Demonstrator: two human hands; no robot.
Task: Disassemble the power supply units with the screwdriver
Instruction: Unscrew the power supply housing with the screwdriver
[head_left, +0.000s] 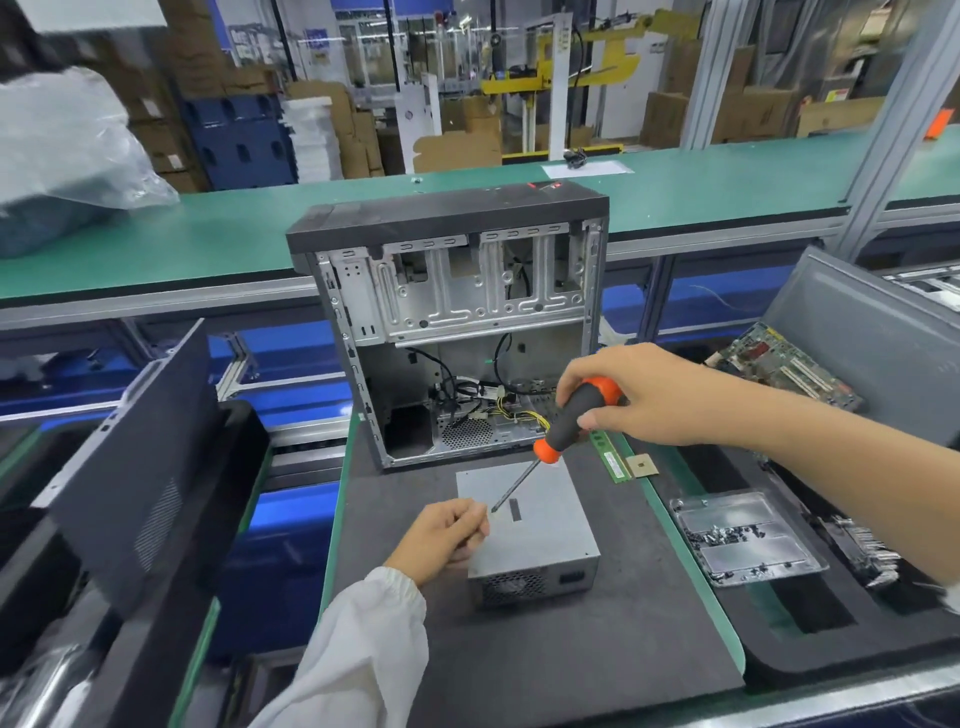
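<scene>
Right hand (660, 397) wrapped round black-and-orange screwdriver (563, 426), shaft slanting down, tip just beside left hand (444, 535). Left hand curled at near-left corner of grey power supply unit (532, 535) — fingertips pinched together, anything held too small to make out. Unit flat on dark mat (545, 644) under both hands. Beyond right hand, open computer case (452, 327) upright — cables inside partly hidden. Right of that hand, clear tray (748, 540) with small dark bits, likely screws; forearm cut off at frame edge.

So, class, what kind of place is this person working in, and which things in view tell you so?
Most likely an electronics disassembly line in a factory or warehouse. Clues: a green conveyor belt behind an opened computer case, a tray of loose screws, and stacked cardboard boxes beyond.
</scene>
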